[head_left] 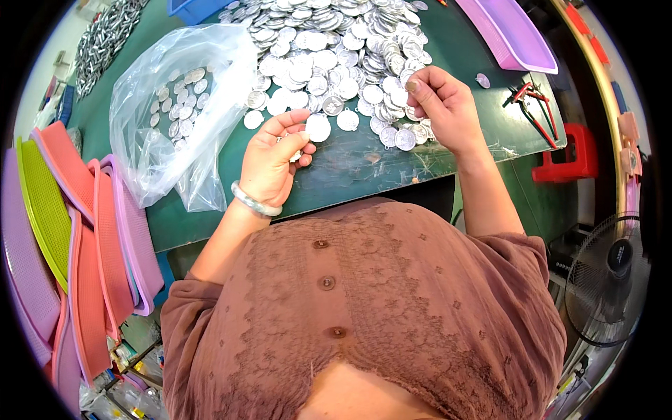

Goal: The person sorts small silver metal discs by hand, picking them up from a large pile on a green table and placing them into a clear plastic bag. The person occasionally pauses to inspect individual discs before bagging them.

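Note:
My left hand [269, 164], with a pale bangle at the wrist, is closed with a round silver medal [318, 128] between thumb and fingertips. Small pale bits show under its curled fingers, too small to name. My right hand [448, 108] is raised at the right edge of a big heap of silver medals [336, 63], thumb and forefinger pinched together. Whether anything sits in that pinch is hidden. Several loose medals [404, 139] with small hanging loops lie between my hands. On the left, a clear plastic bag [231, 91] stands open with more medals inside.
A green table [364, 171] carries all this. Far left is a pile of small dark metal parts [108, 42]; a blue bin [199, 10] stands behind. To the right are a purple tray [514, 38], red-handled pliers [535, 112], a red stool [577, 154] and a fan [609, 280]. Coloured baskets [105, 245] stack at left.

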Motion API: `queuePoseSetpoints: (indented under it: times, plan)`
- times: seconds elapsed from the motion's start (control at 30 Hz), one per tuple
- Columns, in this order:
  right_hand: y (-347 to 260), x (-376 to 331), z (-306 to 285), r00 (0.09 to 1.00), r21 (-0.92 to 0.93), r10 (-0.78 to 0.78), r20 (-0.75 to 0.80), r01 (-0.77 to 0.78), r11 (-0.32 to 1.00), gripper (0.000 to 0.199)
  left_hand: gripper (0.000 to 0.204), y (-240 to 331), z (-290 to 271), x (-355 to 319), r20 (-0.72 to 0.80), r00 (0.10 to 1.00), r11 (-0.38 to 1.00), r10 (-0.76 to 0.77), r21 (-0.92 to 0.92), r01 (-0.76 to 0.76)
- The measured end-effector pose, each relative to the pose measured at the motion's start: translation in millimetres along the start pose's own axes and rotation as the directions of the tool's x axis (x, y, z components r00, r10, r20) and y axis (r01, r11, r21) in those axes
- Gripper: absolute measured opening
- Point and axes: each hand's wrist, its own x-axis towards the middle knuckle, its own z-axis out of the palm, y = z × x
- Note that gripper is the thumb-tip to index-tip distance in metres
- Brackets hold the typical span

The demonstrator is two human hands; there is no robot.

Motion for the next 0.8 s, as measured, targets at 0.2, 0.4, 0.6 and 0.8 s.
queuePoseSetpoints:
  times: [0.2, 0.4, 0.6, 0.8]
  plan:
    - [1.8, -13.8, -23.3, 0.978, -0.352, -0.204, 0.031, 0.202, 0.914, 0.018, 0.040, -0.7, -4.1, 5.2, 0.123, 0.985, 0.981, -0.122, -0.133, 0.138]
    - [4.5, -32.8, -32.2, 0.978, -0.569, -0.093, 0.186, 0.184, 0.801, 0.018, 0.037, -2.7, 2.8, 10.8, 0.198, 0.957, 0.907, -0.210, -0.326, 0.267]
    - [14.4, -37.4, -34.8, 0.959, -0.605, -0.229, 0.167, 0.282, 0.745, 0.010, 0.023, -7.0, 4.9, 19.1, 0.348, 0.916, 0.803, -0.199, -0.478, 0.356]
    - [13.4, -39.4, -34.6, 0.940, -0.613, -0.226, 0.254, 0.338, 0.714, 0.018, 0.024, -9.1, 10.9, 17.7, 0.320, 0.916, 0.838, -0.244, -0.406, 0.365]
